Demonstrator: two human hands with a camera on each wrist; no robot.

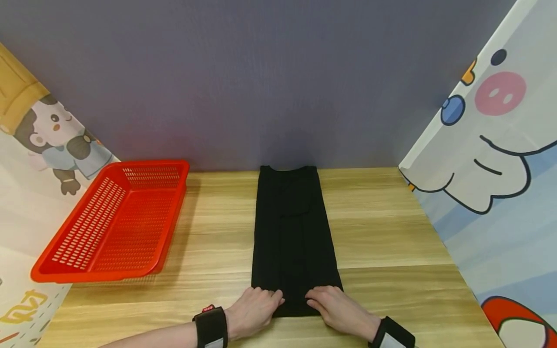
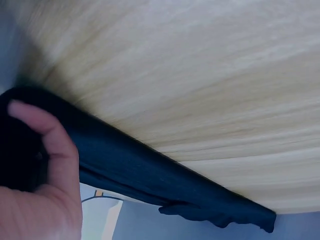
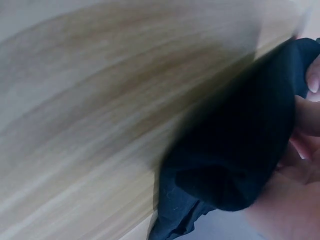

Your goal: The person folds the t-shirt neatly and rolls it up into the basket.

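Note:
A black garment (image 1: 296,241), folded into a long narrow strip, lies on the wooden table with a curved, neckline-like edge at its far end. My left hand (image 1: 254,311) grips the left side of its near end; in the left wrist view the thumb (image 2: 60,150) bends over the dark cloth (image 2: 135,155). At the right side of the same end, my right hand (image 1: 339,309) pinches the fabric. The right wrist view has curled fingers (image 3: 307,117) against a rolled-over part of the cloth (image 3: 235,130).
A red plastic basket (image 1: 174,232) with perforated sides stands at the left of the table (image 1: 383,232). Behind the table rises a grey panel (image 1: 287,87). Cartoon-printed sheets line the left side (image 1: 26,193) and the right side (image 1: 461,159).

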